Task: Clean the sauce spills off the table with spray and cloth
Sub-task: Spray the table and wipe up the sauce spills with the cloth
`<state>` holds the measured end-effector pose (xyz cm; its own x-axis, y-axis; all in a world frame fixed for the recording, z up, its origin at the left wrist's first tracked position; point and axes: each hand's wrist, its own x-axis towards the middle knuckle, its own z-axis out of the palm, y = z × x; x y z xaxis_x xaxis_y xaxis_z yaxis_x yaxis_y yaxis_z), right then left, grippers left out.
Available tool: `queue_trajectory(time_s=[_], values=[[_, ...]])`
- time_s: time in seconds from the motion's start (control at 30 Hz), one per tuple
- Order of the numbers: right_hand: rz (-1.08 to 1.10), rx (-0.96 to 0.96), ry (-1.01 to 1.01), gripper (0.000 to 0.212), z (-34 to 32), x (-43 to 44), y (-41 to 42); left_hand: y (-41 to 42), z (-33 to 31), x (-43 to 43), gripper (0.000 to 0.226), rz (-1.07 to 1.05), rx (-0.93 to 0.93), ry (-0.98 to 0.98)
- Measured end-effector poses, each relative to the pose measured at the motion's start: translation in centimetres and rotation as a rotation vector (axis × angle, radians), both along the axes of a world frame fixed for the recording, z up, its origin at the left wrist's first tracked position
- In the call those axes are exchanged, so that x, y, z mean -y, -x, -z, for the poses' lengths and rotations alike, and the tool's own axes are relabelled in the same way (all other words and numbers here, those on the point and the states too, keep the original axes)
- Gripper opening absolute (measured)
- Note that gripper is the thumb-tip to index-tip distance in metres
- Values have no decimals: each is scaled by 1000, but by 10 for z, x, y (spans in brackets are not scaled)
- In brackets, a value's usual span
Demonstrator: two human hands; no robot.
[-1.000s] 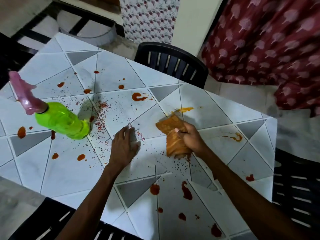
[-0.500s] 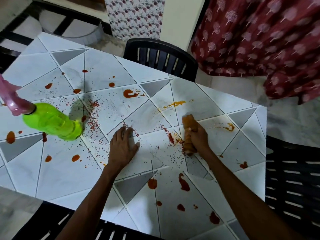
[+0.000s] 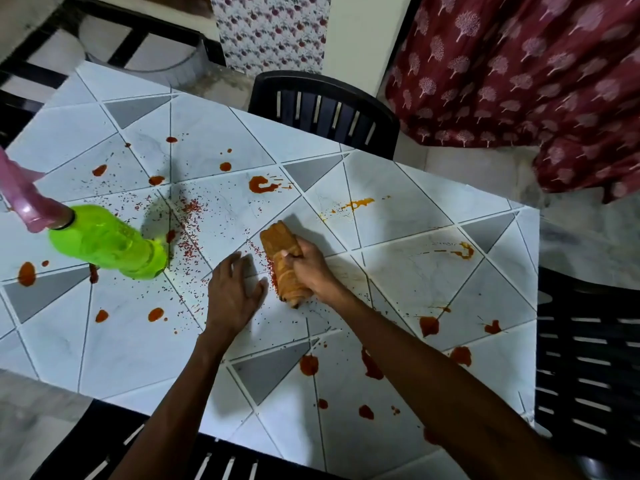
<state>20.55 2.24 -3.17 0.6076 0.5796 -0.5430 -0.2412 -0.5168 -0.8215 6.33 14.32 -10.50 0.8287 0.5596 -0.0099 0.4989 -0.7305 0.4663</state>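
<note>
Right hand point(image 3: 311, 270) grasps the rolled orange cloth point(image 3: 277, 242), long axis pointing away from the person, red specks point(image 3: 190, 206) lying leftward beyond the flat, released left hand point(image 3: 232, 294)

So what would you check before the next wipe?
1. Right hand grips the cloth: ok.
2. Left hand flat on the table, beside the cloth: ok.
3. Bottle out of the cloth's way: ok.
4. Table free of sauce: not ok, blots and specks all over.
5. Cloth clean enough to wipe: cannot tell.
</note>
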Motion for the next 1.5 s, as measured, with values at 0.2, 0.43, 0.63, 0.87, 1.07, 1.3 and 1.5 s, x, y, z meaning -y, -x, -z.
queue_trajectory(time_s=[0.2,0.43,0.63,0.87,1.07,1.3,1.5], values=[[300,-21,-37,27,-24,101,-24,-12,-7,31,67,106,4,-4],[444,222,267,43,-15,245,-42,-13,1,64,76,259,-81,-25],[534,230,376,37,13,264,-8,-4,6,68,75,257,-127,-20],[298,159,211,30,35,147,32,-2,5,64,69,263,-109,-38],[161,15,38,42,27,68,40,1,6,62,66,236,-63,-43],[289,-71,-53,28,5,137,20,-3,4,81,62,244,-44,-68],[495,-61,14,40,-16,274,2,-14,-3,118,64,290,-46,-51]])
